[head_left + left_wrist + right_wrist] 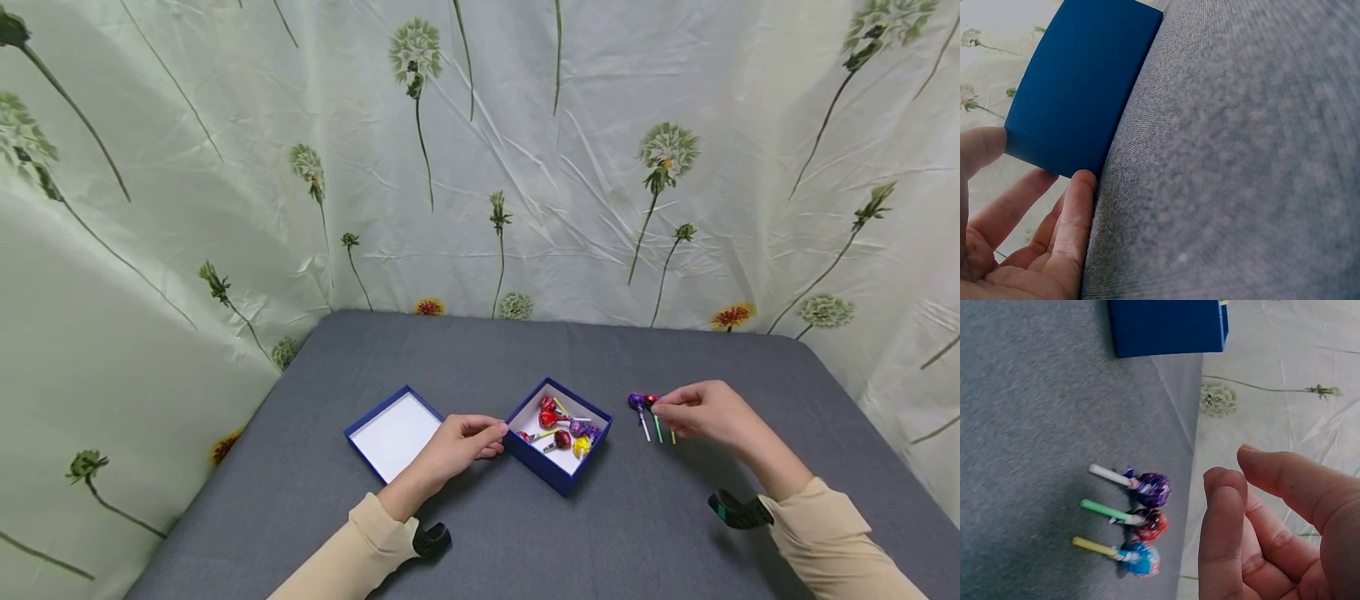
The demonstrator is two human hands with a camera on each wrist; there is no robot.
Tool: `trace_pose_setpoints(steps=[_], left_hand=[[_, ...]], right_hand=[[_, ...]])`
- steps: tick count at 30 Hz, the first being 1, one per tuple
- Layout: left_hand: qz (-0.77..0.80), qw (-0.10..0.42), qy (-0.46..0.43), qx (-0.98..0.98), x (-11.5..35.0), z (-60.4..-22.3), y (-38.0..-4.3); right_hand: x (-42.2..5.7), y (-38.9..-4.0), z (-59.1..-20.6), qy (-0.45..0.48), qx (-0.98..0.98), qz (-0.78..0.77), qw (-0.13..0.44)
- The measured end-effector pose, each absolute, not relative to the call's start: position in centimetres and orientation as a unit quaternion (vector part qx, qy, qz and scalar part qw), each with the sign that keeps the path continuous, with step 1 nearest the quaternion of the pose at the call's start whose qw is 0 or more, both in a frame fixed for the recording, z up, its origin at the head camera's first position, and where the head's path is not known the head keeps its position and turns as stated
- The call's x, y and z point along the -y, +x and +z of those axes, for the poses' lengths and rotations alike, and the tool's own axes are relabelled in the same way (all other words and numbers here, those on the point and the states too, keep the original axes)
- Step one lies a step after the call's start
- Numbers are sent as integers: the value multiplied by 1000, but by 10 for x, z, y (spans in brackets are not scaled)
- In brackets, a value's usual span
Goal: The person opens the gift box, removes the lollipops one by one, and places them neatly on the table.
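Note:
Near the middle of the table stands a blue box (538, 463) with a white inside, holding several wrapped lollipops (549, 418) in red, purple and yellow. My left hand (461, 448) touches the box's left corner, its thumb (982, 147) at the upper edge and fingertips against the corner below. To the right, three lollipops lie side by side: a purple one (1152, 489) with a white stick, a red one (1149, 524) with a green stick, and a blue one (1141, 559) with a yellow stick. Above them hovers my empty right hand (701, 410), thumb and forefinger slightly apart.
A white-lined blue lid (393, 433) lies left of the box, partly behind my left hand. Grey cloth (450, 350) covers the table. A flower-printed curtain (525, 167) hangs along its back and sides.

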State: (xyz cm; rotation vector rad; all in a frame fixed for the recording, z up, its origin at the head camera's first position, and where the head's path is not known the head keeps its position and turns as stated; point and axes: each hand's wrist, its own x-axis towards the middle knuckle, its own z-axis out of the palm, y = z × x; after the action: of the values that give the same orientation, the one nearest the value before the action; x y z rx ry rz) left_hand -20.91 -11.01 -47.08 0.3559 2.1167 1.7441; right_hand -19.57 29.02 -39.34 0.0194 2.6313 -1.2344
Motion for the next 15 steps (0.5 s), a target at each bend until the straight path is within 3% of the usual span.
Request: trace_pose_setpoints(steps=[15], left_hand=[[616,186,128,-755,110,-471,-209]], right_hand=[[-269,-205,-373,-40,-907,-400,125]])
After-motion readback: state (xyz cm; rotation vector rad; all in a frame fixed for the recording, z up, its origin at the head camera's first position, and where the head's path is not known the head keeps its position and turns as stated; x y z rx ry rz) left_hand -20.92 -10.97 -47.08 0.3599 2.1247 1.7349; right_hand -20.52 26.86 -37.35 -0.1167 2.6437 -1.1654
